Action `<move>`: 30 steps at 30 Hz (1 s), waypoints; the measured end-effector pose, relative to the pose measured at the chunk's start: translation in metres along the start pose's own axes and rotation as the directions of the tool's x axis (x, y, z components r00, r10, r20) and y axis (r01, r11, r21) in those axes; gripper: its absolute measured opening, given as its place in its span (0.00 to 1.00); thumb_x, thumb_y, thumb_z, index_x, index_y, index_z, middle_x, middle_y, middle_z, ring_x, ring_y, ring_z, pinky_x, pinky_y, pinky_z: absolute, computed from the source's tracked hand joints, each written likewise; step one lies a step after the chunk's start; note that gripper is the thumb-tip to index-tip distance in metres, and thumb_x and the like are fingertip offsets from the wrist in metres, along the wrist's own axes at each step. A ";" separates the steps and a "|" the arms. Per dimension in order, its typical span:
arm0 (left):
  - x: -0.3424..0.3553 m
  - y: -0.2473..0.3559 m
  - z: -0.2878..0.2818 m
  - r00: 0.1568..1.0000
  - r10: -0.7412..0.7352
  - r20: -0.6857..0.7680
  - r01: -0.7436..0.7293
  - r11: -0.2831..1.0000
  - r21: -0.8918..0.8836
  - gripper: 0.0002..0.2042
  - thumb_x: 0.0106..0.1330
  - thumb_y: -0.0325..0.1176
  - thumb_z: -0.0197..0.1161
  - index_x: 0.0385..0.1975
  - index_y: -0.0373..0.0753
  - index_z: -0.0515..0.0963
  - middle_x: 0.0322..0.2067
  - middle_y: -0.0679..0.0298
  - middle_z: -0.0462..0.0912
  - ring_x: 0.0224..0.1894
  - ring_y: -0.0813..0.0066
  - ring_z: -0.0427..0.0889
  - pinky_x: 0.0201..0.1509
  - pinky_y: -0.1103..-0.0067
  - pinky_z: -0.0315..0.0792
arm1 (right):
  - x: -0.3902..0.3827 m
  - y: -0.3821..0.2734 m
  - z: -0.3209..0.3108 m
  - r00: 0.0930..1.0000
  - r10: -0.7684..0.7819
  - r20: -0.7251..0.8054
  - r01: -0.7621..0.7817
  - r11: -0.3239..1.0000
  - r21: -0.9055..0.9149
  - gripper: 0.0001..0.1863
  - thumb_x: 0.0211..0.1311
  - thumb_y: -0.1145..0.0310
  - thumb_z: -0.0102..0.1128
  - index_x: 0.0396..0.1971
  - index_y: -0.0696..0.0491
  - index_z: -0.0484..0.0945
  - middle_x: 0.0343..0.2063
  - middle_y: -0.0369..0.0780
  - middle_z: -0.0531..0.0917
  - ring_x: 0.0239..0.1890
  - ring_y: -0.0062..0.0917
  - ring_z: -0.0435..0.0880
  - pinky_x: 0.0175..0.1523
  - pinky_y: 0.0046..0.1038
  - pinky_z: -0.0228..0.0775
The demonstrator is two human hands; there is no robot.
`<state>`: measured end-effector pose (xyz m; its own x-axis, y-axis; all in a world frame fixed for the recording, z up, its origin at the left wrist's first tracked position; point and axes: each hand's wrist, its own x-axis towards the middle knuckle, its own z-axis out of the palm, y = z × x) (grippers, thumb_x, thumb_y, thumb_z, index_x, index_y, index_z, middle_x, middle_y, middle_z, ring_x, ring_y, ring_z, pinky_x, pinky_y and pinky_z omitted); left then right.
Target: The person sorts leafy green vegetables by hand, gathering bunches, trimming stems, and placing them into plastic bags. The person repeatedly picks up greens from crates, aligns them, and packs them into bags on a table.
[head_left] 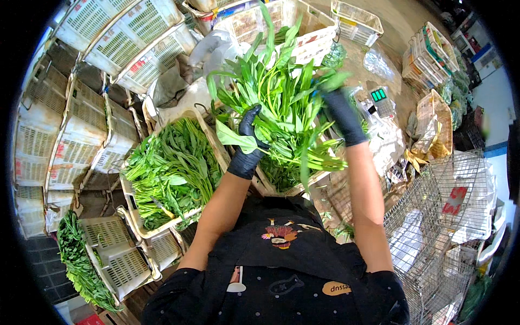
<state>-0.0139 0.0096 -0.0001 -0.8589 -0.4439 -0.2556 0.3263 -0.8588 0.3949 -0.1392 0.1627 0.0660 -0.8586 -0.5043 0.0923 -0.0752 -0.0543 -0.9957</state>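
A large loose bunch of long-leaved greens (pixel 276 108), which look like water spinach, lies in front of me over a pale crate (pixel 263 184). My left hand (pixel 249 138), in a black glove, is closed on the left side of the bunch with the thumb up; a broad leaf crosses its fingers. On the right side, my right hand (pixel 337 105), also black-gloved, is smeared by motion. A blurred leaf (pixel 333 81) shows at its fingertips, and whether the fingers grip it I cannot tell. Cut stems stick out at the lower right of the bunch.
Left of the bunch stands a crate full of greens (pixel 173 168). Stacked white plastic crates (pixel 81 124) line the left side. Beyond my right hand is a device with a lit green display (pixel 379 95). Wire baskets (pixel 433 216) stand at the right, and an open crate (pixel 244 27) lies ahead.
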 end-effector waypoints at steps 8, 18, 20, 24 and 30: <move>-0.031 -0.002 0.005 0.811 0.325 0.486 -0.579 0.561 0.592 0.12 0.54 0.32 0.51 0.38 0.39 0.69 0.35 0.63 0.72 0.40 0.72 0.72 0.46 0.74 0.67 | -0.033 -0.092 0.012 0.803 -0.397 0.444 0.592 0.615 -0.521 0.19 0.38 0.73 0.59 0.36 0.56 0.71 0.35 0.46 0.74 0.36 0.35 0.73 0.42 0.29 0.64; -0.031 -0.004 -0.017 0.854 0.142 0.501 -0.510 0.426 0.748 0.13 0.57 0.31 0.47 0.41 0.33 0.67 0.38 0.60 0.73 0.39 0.73 0.72 0.46 0.78 0.66 | -0.038 -0.049 0.024 0.791 -0.306 0.530 0.605 0.523 -0.600 0.16 0.41 0.68 0.59 0.34 0.55 0.71 0.31 0.45 0.75 0.34 0.39 0.73 0.38 0.31 0.65; -0.029 0.001 -0.024 0.891 0.085 0.446 -0.422 0.515 0.746 0.12 0.57 0.28 0.46 0.40 0.36 0.69 0.39 0.59 0.72 0.43 0.70 0.71 0.49 0.77 0.64 | -0.038 -0.050 0.024 0.821 -0.210 0.532 0.517 0.670 -0.533 0.16 0.42 0.68 0.59 0.34 0.56 0.72 0.31 0.46 0.76 0.32 0.38 0.74 0.37 0.29 0.66; -0.039 -0.002 -0.019 0.840 0.145 0.522 -0.538 0.336 0.773 0.12 0.56 0.25 0.45 0.40 0.37 0.70 0.38 0.59 0.73 0.41 0.70 0.72 0.48 0.78 0.65 | -0.046 -0.058 0.016 0.845 -0.135 0.517 0.429 0.749 -0.505 0.14 0.44 0.69 0.59 0.33 0.58 0.73 0.28 0.45 0.76 0.27 0.29 0.75 0.35 0.26 0.65; -0.049 -0.014 -0.012 0.835 -0.119 0.537 0.012 0.980 0.198 0.11 0.57 0.28 0.46 0.40 0.38 0.70 0.39 0.57 0.74 0.42 0.69 0.72 0.49 0.76 0.64 | -0.047 -0.057 0.020 0.825 -0.317 0.467 0.541 0.680 -0.494 0.13 0.41 0.70 0.59 0.30 0.57 0.73 0.28 0.45 0.75 0.28 0.34 0.74 0.35 0.28 0.65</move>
<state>0.0280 0.0402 -0.0033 -0.9682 -0.1311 0.2132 0.2309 -0.7965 0.5589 -0.0844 0.1721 0.1189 -0.4478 -0.8017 0.3958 -0.7664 0.1162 -0.6318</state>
